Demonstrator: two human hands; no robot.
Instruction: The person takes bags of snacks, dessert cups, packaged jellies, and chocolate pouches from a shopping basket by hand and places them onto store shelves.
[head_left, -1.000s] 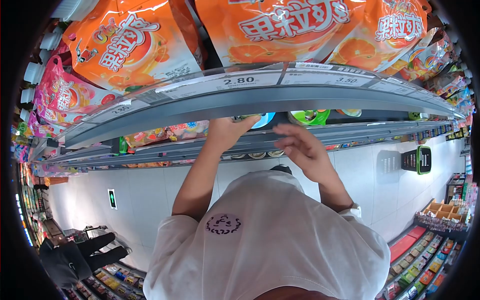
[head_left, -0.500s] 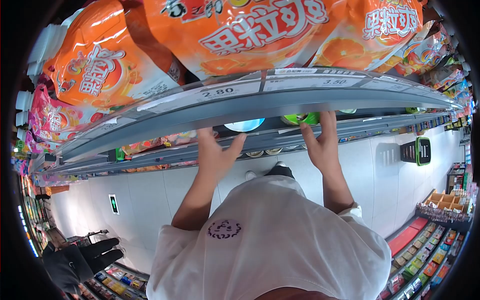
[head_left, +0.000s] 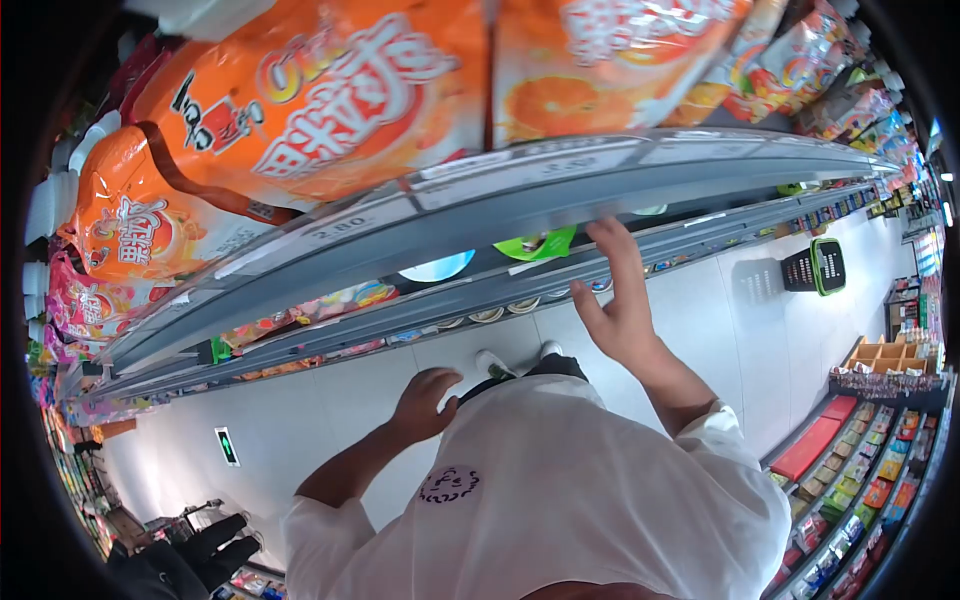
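Observation:
My right hand [head_left: 622, 300] is open at the front of the lower shelf, thumb and fingers apart, its fingertips reaching up to the grey shelf edge [head_left: 480, 215] above. Just left of those fingers lies a green package [head_left: 537, 244] with a dark picture on it. Farther left on the same shelf is a round white-and-blue lid or pack [head_left: 438, 267], partly hidden by the upper shelf. My left hand [head_left: 424, 404] hangs in front of my white shirt, away from the shelf, fingers loosely curled, thumb apart, nothing seen in it.
Orange pouches [head_left: 350, 100] with white spouts fill the upper shelf behind price labels. A black basket with a green rim [head_left: 826, 267] stands on the floor at right. Several colourful packets [head_left: 850, 500] line racks at lower right. A black shape [head_left: 190, 560] at lower left is unclear.
My left hand has drawn back from the shelf toward my body. My right hand stays by the shelf. The view has shifted, and the green package and white-and-blue item appear farther left.

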